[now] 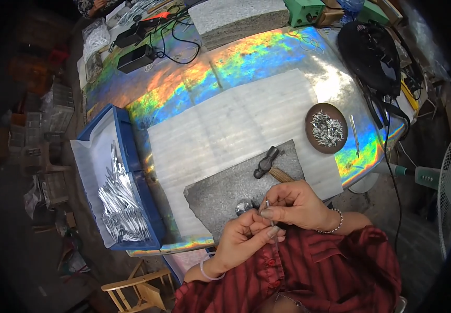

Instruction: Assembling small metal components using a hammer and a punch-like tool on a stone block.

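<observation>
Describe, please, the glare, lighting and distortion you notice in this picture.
Head view: glare whites out the table near the bag, with rainbow sheen elsewhere; head view: the block looks bowed and the corners go black; head view: left hand and right hand are well lit, the floor at left dim.

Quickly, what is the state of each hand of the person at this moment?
Left hand: closed, seemingly holding the lower part of a slim metal piece.
Right hand: closed, pinching that piece near its upper end.
</observation>
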`<state>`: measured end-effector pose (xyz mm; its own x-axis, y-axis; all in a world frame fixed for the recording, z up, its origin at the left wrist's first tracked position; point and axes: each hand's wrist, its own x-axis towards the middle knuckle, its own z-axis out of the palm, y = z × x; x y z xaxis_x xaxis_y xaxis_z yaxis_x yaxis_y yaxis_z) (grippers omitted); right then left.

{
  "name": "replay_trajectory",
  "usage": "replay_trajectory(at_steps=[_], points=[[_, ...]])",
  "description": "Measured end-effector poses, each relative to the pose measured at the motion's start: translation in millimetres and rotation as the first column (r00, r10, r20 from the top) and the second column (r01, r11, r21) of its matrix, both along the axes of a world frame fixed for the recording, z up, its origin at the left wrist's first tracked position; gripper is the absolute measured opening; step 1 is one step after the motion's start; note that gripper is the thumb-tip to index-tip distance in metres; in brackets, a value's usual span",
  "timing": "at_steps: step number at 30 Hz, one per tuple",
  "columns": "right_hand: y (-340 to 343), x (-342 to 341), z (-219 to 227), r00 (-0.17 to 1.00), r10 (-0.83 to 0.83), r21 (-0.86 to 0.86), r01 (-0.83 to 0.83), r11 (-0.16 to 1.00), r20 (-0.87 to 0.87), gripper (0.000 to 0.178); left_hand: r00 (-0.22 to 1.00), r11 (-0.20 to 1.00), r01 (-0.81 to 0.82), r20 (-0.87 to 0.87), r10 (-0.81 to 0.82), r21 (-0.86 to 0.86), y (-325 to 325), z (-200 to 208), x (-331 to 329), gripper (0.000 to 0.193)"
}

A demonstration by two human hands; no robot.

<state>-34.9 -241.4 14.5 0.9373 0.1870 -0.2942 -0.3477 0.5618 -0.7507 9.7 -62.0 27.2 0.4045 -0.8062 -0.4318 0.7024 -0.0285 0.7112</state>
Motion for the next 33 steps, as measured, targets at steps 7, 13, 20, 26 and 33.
replay_trajectory(at_steps=[7,13,20,26,33], points=[[0,3,0,1.000,0.004,-0.027,-0.004,1.000,0.021,0.008,1.000,1.000,0.002,-0.001,-0.002,-0.009,0,-2,0,0.014],[2,5,1,0.999,0.033,-0.064,-0.031,0.997,0.022,0.007,0.999,1.000,0.003,-0.032,-0.004,-0.030,3,-4,-1,0.017],[9,6,3,0.998,0.055,-0.059,-0.057,0.997,-0.024,0.007,0.998,0.995,-0.018,-0.054,0.013,-0.095,9,-7,-2,0.019],[17,8,6,0.998,0.056,-0.089,-0.057,0.994,-0.016,0.009,0.998,0.997,-0.052,-0.045,0.049,-0.065,16,-7,-5,0.018],[24,8,5,0.996,0.064,-0.100,-0.069,0.993,-0.060,0.009,0.998,0.995,-0.059,-0.040,0.056,-0.075,23,-8,-5,0.016]])
